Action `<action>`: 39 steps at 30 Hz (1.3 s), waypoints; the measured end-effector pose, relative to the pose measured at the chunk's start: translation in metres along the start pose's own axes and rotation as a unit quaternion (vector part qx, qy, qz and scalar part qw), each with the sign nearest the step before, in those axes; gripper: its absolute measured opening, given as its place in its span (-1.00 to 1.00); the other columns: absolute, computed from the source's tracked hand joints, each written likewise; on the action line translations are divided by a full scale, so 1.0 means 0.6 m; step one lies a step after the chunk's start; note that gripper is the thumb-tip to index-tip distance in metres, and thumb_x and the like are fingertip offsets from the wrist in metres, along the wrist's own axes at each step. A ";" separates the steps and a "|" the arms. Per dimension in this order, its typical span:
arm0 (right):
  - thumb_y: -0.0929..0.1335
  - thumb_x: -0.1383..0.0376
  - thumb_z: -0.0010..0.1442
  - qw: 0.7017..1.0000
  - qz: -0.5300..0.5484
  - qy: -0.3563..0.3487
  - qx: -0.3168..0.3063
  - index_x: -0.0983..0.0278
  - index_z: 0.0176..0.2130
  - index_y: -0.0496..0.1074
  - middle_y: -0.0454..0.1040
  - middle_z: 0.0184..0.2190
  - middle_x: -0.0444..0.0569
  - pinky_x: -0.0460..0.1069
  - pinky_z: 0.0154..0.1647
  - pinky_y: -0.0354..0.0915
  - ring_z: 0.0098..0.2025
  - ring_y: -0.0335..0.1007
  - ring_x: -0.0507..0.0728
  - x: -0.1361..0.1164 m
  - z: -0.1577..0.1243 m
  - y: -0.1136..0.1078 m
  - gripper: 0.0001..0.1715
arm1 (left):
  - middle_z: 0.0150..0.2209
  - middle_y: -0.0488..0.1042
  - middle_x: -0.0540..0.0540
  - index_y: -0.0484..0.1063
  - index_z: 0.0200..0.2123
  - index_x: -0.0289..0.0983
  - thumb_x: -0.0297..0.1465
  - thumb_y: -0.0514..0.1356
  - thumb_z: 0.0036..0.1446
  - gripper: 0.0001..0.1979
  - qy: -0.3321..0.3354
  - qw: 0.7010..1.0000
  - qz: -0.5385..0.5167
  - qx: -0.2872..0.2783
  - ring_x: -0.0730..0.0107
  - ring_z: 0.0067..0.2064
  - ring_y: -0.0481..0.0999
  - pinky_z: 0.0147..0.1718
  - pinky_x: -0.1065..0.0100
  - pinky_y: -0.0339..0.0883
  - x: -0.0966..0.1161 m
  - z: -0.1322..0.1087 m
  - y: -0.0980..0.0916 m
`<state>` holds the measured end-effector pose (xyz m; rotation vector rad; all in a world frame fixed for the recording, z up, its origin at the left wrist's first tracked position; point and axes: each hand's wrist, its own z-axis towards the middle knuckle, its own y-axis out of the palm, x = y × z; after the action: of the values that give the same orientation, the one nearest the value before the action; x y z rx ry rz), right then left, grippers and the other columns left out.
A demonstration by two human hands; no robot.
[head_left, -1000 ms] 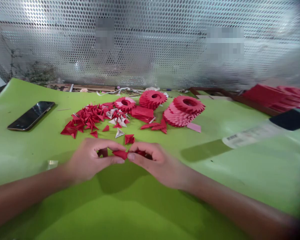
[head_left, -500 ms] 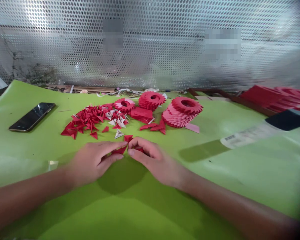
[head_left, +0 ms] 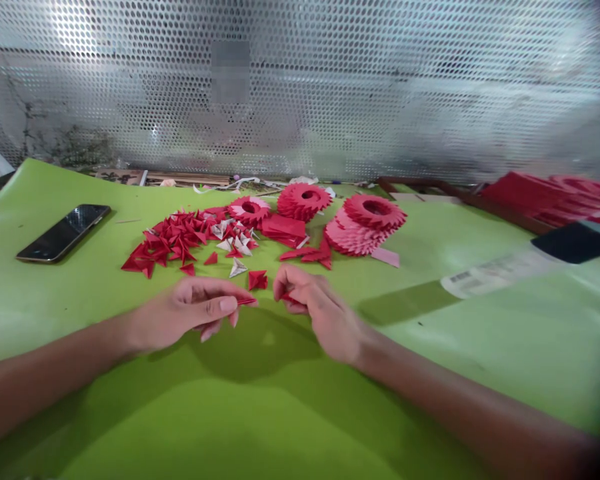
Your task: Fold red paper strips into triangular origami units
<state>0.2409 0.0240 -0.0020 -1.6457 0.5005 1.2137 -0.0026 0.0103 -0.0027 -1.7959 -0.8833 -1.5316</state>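
— What are the fingers [head_left: 220, 305] doing?
— The left hand [head_left: 195, 312] pinches a small folded red piece [head_left: 246, 301] between thumb and forefinger. Its tip pokes out toward the centre of the frame. The right hand [head_left: 316, 308] has its fingers curled inward, closed over a second red piece [head_left: 287, 298] that peeks out beneath them. The hands sit slightly apart, just below mid-frame, over the green tabletop [head_left: 260, 413].
— And close by?
— A loose red triangle [head_left: 257, 280] lies just above the gap between the hands, with a white triangle [head_left: 238, 267] beside it.
— Farther out?
— A pile of red triangles [head_left: 173, 240] spreads to the upper left of the hands. Above centre stand three red paper rings [head_left: 367, 223], the largest to the right. A dark phone [head_left: 63, 232] rests at the left edge of the frame, well apart from the pile. A pale strip with a barcode [head_left: 485, 277] runs in from the right. A perforated metal screen [head_left: 330, 87] fills the top of the frame.
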 end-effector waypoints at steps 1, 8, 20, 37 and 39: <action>0.10 0.31 0.24 1.000 0.005 -0.012 -0.002 0.22 -0.38 0.22 0.11 -0.55 -0.18 -0.02 -0.49 -0.05 -0.51 0.01 0.06 -0.001 -0.001 -0.001 -0.79 | -0.36 0.48 -0.06 0.55 -0.05 -0.29 -0.14 0.27 0.21 -0.63 -0.001 1.000 -0.012 -0.005 0.56 -0.51 0.29 -0.56 0.48 0.22 -0.001 0.000 0.000; 0.14 0.30 0.31 0.998 -0.021 -0.059 0.012 0.22 -0.33 0.24 0.23 -0.45 -0.14 -0.02 -0.40 0.11 -0.41 0.14 0.06 -0.010 -0.006 0.005 -0.82 | -0.43 0.43 0.01 0.57 -0.11 -0.27 -0.21 0.26 0.23 -0.72 0.005 0.999 -0.025 -0.025 0.56 -0.51 0.26 -0.56 0.50 0.19 -0.003 -0.001 -0.003; 0.38 0.11 0.30 0.993 0.045 -0.091 0.055 0.25 -0.18 0.41 0.54 -0.32 -0.04 -0.06 -0.41 0.42 -0.35 0.52 0.08 -0.016 -0.006 0.007 -0.75 | -0.45 0.39 0.04 0.54 -0.14 -0.28 -0.25 0.28 0.21 -0.76 0.011 0.998 -0.051 -0.028 0.57 -0.51 0.26 -0.59 0.52 0.10 -0.001 0.002 -0.001; 0.35 0.40 0.34 0.826 -0.288 -0.466 0.137 0.36 -0.14 0.46 0.62 -0.31 -0.04 -0.09 -0.36 0.34 -0.37 0.49 0.01 -0.014 -0.018 0.001 -0.92 | -0.47 0.33 0.06 0.49 -0.12 -0.30 -0.17 0.28 0.18 -0.66 -0.025 0.998 -0.003 -0.050 0.54 -0.49 0.22 -0.56 0.50 0.07 0.007 -0.001 0.002; 0.38 0.44 0.29 0.809 -0.301 -0.484 0.143 0.37 -0.15 0.46 0.62 -0.30 -0.04 -0.07 -0.36 0.36 -0.37 0.48 0.02 -0.012 -0.018 -0.001 -0.90 | -0.48 0.33 0.07 0.49 -0.13 -0.30 -0.16 0.28 0.17 -0.66 -0.026 0.998 0.001 -0.049 0.54 -0.50 0.21 -0.56 0.49 0.07 0.009 -0.001 0.003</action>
<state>0.2435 0.0129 0.0045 -0.6529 -0.4484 1.2132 -0.0010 0.0094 0.0026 -1.9132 -0.8441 -1.5579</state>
